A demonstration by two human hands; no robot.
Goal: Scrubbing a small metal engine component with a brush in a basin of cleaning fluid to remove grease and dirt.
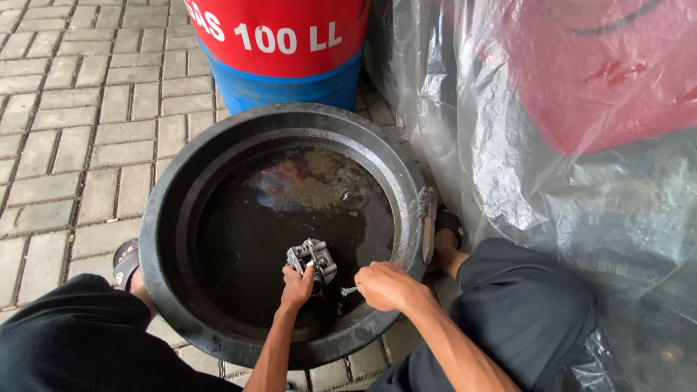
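My left hand (296,284) grasped the metal part (312,259) at the basin's (168,218) six o'clock; my right hand (385,285) clenched a small brush (349,291).

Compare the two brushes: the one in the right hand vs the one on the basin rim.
The small brush is held in the right hand, only its thin bristled tip showing over the dark liquid; the wire brush lies untouched on the basin rim. The small brush looks slim and metallic; the wire brush is bigger, with a pale wooden handle. Both sit at the basin's right side.
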